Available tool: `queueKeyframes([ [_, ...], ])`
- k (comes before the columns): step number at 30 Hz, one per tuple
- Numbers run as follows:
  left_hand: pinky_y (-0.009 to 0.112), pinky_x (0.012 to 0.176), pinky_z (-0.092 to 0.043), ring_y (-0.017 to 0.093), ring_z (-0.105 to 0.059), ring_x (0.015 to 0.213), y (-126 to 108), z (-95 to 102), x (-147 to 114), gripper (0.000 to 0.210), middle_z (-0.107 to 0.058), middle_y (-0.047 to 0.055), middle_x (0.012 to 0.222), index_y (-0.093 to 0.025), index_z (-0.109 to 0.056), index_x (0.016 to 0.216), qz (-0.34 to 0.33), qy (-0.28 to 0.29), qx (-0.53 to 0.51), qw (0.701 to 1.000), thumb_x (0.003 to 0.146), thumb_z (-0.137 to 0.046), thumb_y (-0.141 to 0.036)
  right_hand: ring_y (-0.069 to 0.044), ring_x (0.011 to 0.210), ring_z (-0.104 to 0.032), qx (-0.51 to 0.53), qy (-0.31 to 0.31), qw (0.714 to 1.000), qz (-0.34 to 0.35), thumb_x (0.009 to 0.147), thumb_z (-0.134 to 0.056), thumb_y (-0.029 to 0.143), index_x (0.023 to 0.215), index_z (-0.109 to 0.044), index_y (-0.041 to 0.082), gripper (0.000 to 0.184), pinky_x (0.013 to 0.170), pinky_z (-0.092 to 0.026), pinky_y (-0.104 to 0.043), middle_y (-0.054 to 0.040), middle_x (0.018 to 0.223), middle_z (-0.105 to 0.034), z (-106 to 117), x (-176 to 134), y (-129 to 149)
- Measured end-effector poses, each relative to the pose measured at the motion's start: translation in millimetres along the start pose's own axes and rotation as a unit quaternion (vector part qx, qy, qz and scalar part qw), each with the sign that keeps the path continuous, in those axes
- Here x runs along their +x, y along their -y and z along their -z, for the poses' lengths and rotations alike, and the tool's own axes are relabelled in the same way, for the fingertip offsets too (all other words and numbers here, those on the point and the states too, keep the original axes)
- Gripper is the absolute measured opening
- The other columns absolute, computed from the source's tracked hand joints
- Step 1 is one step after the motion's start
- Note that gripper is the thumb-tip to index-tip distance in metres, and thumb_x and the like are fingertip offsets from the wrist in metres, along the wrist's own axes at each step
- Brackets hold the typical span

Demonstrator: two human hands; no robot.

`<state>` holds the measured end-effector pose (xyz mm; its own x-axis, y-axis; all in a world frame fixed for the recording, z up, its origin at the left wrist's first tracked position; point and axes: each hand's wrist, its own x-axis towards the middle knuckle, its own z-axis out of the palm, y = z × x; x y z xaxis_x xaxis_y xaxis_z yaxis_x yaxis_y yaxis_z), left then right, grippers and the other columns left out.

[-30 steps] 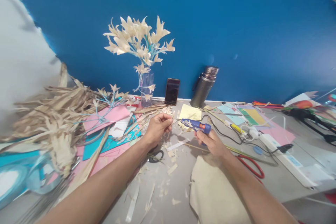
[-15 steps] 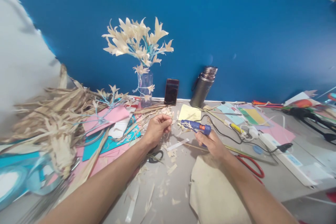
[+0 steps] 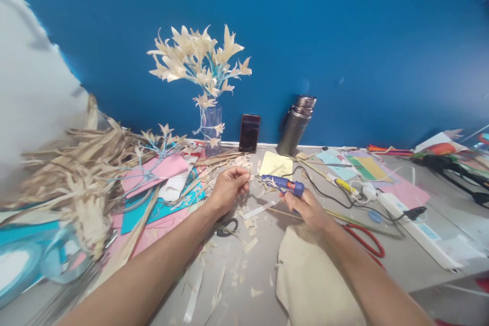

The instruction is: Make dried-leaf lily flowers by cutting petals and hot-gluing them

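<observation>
My right hand (image 3: 306, 207) grips a blue hot glue gun (image 3: 278, 182), its nozzle pointing left. Opposite it, the fingers of my left hand (image 3: 230, 187) are pinched together on a tiny pale piece (image 3: 251, 177), too small to make out clearly. The nozzle tip is very near that piece; whether they touch I cannot tell. Pale husk scraps (image 3: 250, 245) and white strips lie below and around my hands. Partly hidden by my left wrist are black-handled scissors (image 3: 228, 227).
A clear vase (image 3: 213, 130) of pale husk flowers (image 3: 202, 58), a phone (image 3: 249, 134) and a leaning thermos (image 3: 296, 126) stand along the blue wall. Dried husks (image 3: 82, 163) pile up at left. A power strip (image 3: 416, 232), cables and coloured paper lie at right.
The glue gun in my right hand has shifted slightly left, its nozzle closer to my left fingertips. My left hand has stayed almost still.
</observation>
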<state>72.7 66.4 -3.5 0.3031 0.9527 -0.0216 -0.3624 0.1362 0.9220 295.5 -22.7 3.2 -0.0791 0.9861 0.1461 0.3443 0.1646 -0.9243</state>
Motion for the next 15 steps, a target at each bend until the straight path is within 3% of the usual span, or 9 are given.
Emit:
queueKeyframes([
  [7,0.017,0.045,-0.034,0.006,-0.047,0.041,-0.1,0.0,0.0,0.026,-0.059,-0.003,0.049,-0.015,-0.060,0.073,0.004,0.008,-0.006,1.000,0.064,-0.081,-0.028,-0.015,0.060,-0.045,-0.046,0.014,0.999,0.007,0.094,-0.051,0.056,0.077,-0.057,0.019,0.041,0.057,-0.035,-0.029,0.0005,0.063,-0.048,2.9,-2.0,2.8],
  [15,0.017,0.044,-0.034,0.007,-0.048,0.041,1.3,0.3,0.1,0.025,-0.059,-0.002,0.048,-0.015,-0.060,0.072,0.004,0.004,0.008,1.000,0.064,-0.079,-0.028,-0.016,0.060,-0.045,-0.053,0.009,0.998,0.038,0.094,-0.052,0.054,0.078,-0.062,0.018,0.040,0.060,-0.037,-0.029,0.0002,0.059,-0.048,1.0,-1.2,9.4],
])
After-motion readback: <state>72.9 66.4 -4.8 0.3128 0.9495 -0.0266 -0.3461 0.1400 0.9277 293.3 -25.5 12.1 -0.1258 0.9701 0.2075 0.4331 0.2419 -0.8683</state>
